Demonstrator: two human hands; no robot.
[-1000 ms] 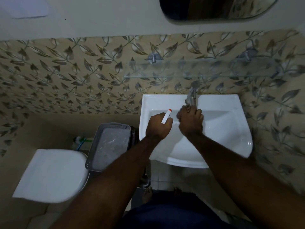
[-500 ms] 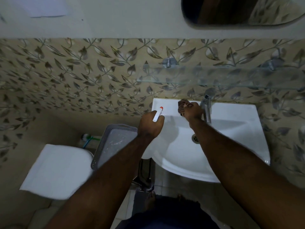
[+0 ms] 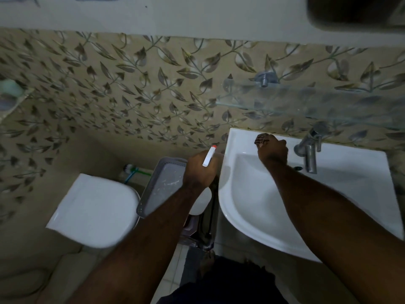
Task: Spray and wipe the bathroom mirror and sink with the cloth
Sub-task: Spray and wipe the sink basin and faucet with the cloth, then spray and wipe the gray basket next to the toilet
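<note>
My left hand (image 3: 200, 170) grips a white spray bottle (image 3: 208, 157) with a red-tipped nozzle, held just left of the white sink (image 3: 252, 218); the bottle's body (image 3: 200, 204) shows below my wrist. My right hand (image 3: 272, 149) presses a dark striped cloth (image 3: 262, 139) on the sink's back ledge, left of the chrome tap (image 3: 310, 150). The mirror (image 3: 355, 12) shows only as a dark corner at the top right.
A glass shelf (image 3: 306, 102) juts from the leaf-patterned wall above the sink. A grey basket (image 3: 162, 185) stands between the sink and the white toilet (image 3: 96, 209). A toilet brush (image 3: 131, 170) lies behind it. Pipes run under the sink's left side.
My right hand slid the cloth from the tap to the sink's back-left ledge. My left hand carried the bottle off the basin to its left. The view shifted left.
</note>
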